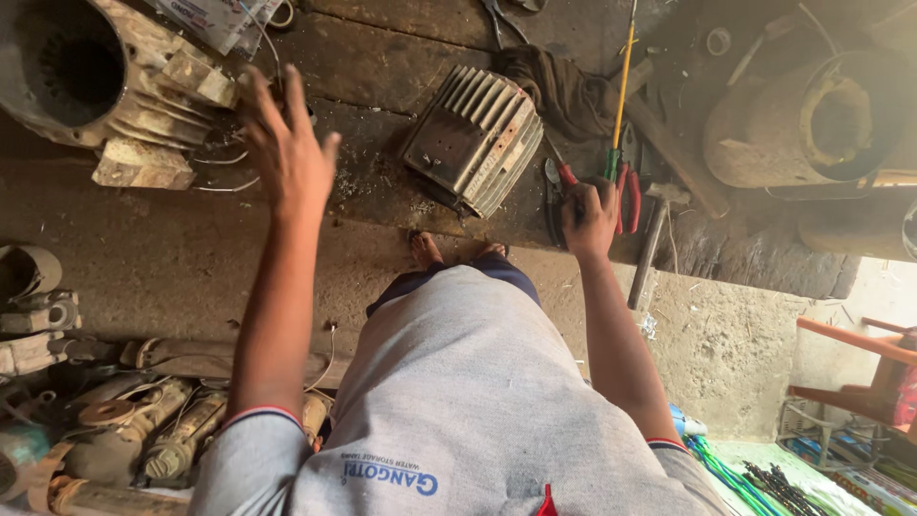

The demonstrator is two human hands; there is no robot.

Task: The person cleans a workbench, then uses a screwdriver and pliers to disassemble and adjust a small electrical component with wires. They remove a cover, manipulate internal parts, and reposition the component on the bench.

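White printed package [212,17] lies at the top edge, left of centre, cut off by the frame, partly on the rusty motor housing [91,81]. Plier jaws are hidden behind the right hand [589,218]; only the red handles [630,196] are seen. Left hand [287,143] is raised over the tabletop [382,182], fingers spread wide, nothing held. Right fingers are closed around the pliers, beside the finned motor cover [475,139].
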